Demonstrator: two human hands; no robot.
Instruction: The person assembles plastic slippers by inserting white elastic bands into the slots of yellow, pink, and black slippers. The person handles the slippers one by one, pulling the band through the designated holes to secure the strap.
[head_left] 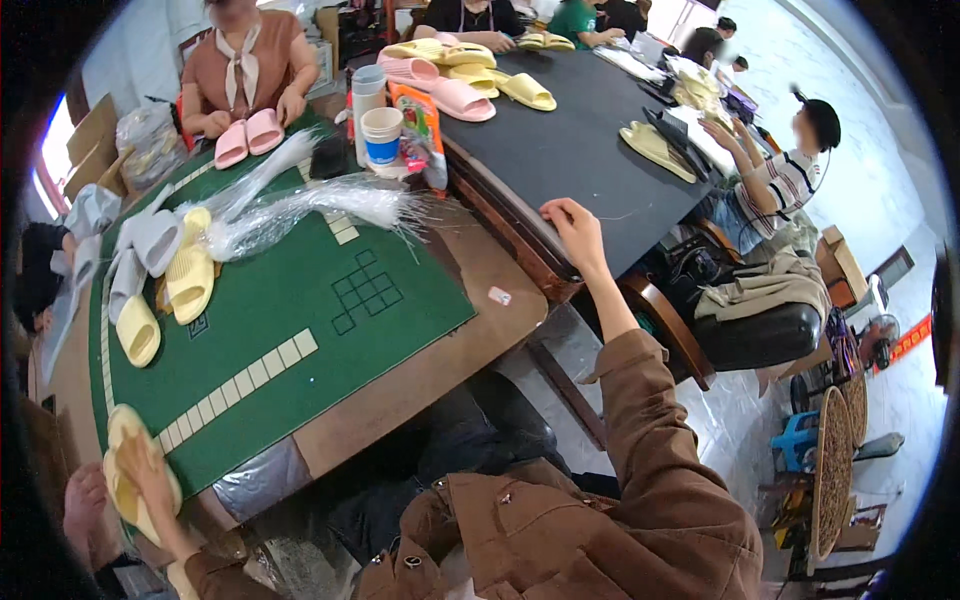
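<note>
At the lower left, my left hand lies on a pale yellow slipper at the table's edge, gripping it with the fingers partly hidden against it. My right hand is stretched out over the near edge of the dark table, its fingers curled together. A thin pale strand lies on the dark surface beside it; whether the fingers hold anything is too small to tell. Yellow slippers and grey slippers lie on the green mat, near a bundle of clear plastic strands.
Pink and yellow slippers are piled on the dark table. Paper cups and an orange packet stand by its edge. Several people sit around; one handles pink slippers. Another person's hand is beside my left hand.
</note>
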